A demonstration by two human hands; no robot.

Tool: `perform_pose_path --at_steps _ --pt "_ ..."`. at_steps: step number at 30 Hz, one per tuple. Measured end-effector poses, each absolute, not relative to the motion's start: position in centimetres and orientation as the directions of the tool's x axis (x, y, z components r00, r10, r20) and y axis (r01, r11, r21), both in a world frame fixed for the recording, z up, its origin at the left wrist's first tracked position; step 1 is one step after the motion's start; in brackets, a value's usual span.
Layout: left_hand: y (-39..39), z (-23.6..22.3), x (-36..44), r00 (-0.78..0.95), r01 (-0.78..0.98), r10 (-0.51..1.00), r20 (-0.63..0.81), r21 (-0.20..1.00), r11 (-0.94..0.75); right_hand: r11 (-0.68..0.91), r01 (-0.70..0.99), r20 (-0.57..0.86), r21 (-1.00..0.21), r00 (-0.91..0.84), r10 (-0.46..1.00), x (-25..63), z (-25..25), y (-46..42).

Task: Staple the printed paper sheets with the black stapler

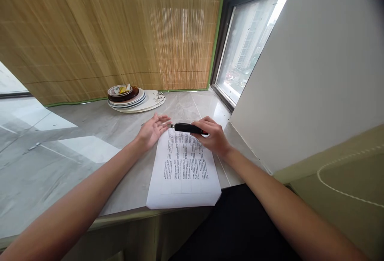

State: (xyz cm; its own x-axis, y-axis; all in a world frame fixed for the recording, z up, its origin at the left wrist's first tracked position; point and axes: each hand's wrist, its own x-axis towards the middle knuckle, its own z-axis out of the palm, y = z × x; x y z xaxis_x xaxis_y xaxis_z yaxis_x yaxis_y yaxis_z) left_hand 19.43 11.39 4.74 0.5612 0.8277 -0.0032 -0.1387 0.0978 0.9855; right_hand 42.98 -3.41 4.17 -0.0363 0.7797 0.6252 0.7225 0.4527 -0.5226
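My right hand [212, 135] is closed around a black stapler [187, 127], holding it sideways just over the top edge of a printed stack of paper [183, 191]. The stapler's short silver metal end points left, and a bit of orange shows by my fingers. My left hand [153, 131] lies open, palm turned up, fingers spread near that metal end at the paper's upper left corner. Nothing is visible in its palm. Dense dark text runs over the page, whose near edge reaches the counter's front.
Stacked plates [126, 99] and an oval platter [156, 100] stand on the grey marbled counter [99, 123] at the back. Behind them hangs a bamboo blind [120, 33]. A window [249, 49] and a white wall [315, 73] border the right side.
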Motion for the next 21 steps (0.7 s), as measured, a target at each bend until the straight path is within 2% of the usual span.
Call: perform_pose_path --at_steps 2,5,9,13,15,16,18,20,21 --pt "11.3 4.6 19.4 0.616 -0.123 0.778 -0.127 0.959 0.254 0.529 0.760 0.663 -0.376 -0.178 0.727 42.7 4.4 -3.6" --pt "11.2 4.4 19.2 0.660 -0.110 0.727 -0.191 0.932 0.345 0.587 0.773 0.604 -0.241 -0.354 0.714 42.3 4.8 -3.8" --pt "11.2 4.1 19.1 0.669 -0.097 0.723 -0.173 0.944 0.316 0.611 0.767 0.498 -0.195 -0.459 0.736 42.0 5.0 -3.8" --pt "11.2 4.0 19.3 0.674 -0.099 0.721 -0.162 0.947 0.305 0.613 0.764 0.509 -0.202 -0.453 0.732 42.0 5.1 -4.0" --pt "11.3 4.0 19.4 0.640 -0.095 0.747 -0.179 0.946 0.309 0.597 0.765 0.571 -0.242 -0.385 0.725 41.8 5.1 -4.0" --pt "11.4 4.0 19.4 0.605 -0.099 0.776 -0.181 0.949 0.298 0.563 0.776 0.625 -0.286 -0.294 0.723 41.7 5.1 -3.9" --pt "11.5 4.1 19.4 0.503 -0.130 0.853 -0.139 0.964 0.233 0.441 0.778 0.706 -0.447 0.005 0.708 41.4 4.9 -3.7" --pt "11.5 4.3 19.3 0.377 -0.171 0.926 -0.029 0.980 0.100 0.323 0.695 0.651 -0.642 0.273 0.708 41.1 4.7 -3.2" --pt "11.5 4.5 19.3 0.324 -0.178 0.945 0.038 0.984 0.021 0.284 0.636 0.589 -0.717 0.335 0.735 40.9 4.4 -3.0"
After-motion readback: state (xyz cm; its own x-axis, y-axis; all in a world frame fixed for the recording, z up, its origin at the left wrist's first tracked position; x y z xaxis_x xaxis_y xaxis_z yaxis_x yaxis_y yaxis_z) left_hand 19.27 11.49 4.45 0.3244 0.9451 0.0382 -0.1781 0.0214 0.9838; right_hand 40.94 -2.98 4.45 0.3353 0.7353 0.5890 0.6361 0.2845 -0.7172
